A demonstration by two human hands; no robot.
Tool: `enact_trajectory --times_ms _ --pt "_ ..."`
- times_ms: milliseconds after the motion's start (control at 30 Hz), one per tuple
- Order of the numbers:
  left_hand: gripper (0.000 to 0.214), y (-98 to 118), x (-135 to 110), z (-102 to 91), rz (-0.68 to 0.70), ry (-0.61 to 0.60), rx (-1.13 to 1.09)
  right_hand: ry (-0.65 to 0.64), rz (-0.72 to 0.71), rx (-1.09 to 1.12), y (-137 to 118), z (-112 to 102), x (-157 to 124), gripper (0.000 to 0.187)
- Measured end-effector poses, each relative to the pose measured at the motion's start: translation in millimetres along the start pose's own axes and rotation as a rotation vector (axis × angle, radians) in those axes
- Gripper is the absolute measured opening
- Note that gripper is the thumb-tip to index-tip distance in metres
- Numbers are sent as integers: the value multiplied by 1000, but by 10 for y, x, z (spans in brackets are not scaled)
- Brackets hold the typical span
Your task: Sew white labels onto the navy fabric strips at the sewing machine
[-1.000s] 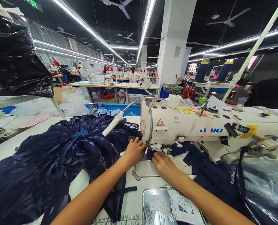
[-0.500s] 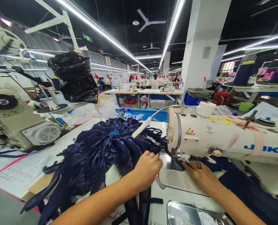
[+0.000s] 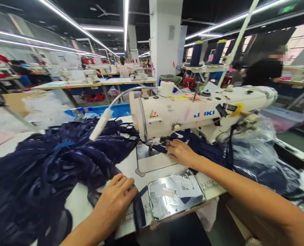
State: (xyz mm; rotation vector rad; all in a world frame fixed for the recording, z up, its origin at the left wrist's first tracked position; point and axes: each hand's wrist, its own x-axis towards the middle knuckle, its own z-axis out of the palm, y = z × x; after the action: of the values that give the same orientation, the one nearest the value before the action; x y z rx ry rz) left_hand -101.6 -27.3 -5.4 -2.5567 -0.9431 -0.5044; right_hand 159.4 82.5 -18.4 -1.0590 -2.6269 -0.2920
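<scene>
My left hand [image 3: 116, 200] lies near the table's front edge with its fingers curled over a dark navy fabric strip [image 3: 138, 210]. My right hand [image 3: 181, 152] rests flat, fingers stretched toward the needle area, pressing a navy fabric piece [image 3: 160, 148] on the bed of the white JUKI sewing machine [image 3: 192, 114]. A big heap of navy strips [image 3: 46, 171] covers the table to the left of both hands.
A shallow metal tray [image 3: 176, 194] with paper labels sits at the front edge between my hands. The machine's gooseneck lamp [image 3: 100, 124] hangs over the heap. Clear plastic bags [image 3: 256, 150] lie right of the machine. Other workers and sewing tables stand behind.
My left hand has drawn back from the machine's needle area to the table's front edge. The right hand stays by the needle. The view has swung to the right.
</scene>
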Motion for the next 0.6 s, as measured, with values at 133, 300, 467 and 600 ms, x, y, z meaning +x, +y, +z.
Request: enact_trajectory --times_ms 133,300,467,600 --pt "28 82 232 -44 -124 90 -295 2 -16 136 -61 -196 -212 13" --pt "22 -20 617 250 -561 32 -723 -110 -61 165 -195 -385 -420 17" --pt "18 -67 870 620 -805 -23 -947 -228 -36 204 -207 -540 -600 17" --pt "20 -97 895 731 -831 -16 -917 -314 -50 252 -321 -574 -687 13"
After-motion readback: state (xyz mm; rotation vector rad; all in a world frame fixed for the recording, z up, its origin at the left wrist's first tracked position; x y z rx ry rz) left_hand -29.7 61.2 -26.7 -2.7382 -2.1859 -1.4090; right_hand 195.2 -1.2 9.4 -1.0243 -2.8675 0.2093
